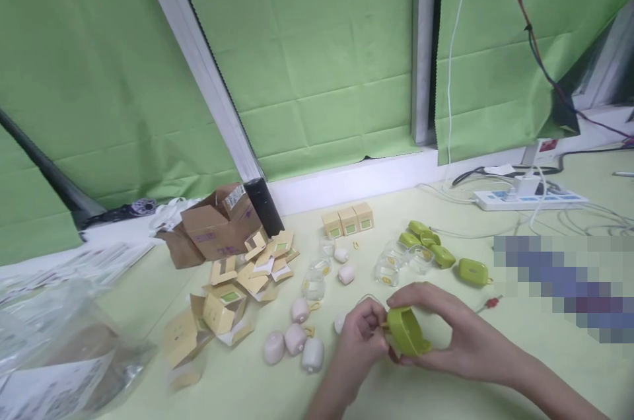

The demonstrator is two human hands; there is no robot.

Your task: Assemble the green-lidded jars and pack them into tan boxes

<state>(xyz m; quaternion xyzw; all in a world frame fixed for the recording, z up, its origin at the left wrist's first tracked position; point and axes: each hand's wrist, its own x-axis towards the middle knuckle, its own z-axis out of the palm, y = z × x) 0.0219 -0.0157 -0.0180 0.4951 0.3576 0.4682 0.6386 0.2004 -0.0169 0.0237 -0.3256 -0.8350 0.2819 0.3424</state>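
Note:
My right hand [453, 334] grips a green earbud case cover [406, 331] between thumb and fingers, its hollow side partly facing me. On its left edge, my left hand [365, 331] is closed in a pinch at a small yellow-green loop, mostly hidden by the fingers. A whitish rounded piece [339, 323] shows just left of that hand, partly covered. Beyond my hands lie several more green case covers [473, 271] and clear plastic covers [387, 271]. Pale pink and white rounded cases [296, 339] rest to the left, some with yellow loops.
Opened small yellow boxes [220, 311] are heaped on the left, near a brown carton [220, 222] and a black cylinder [265, 205]. Three closed boxes [349, 222] stand at the back. A power strip [532, 200] with cables lies back right; a clear plastic bag [84, 341] fills the left front.

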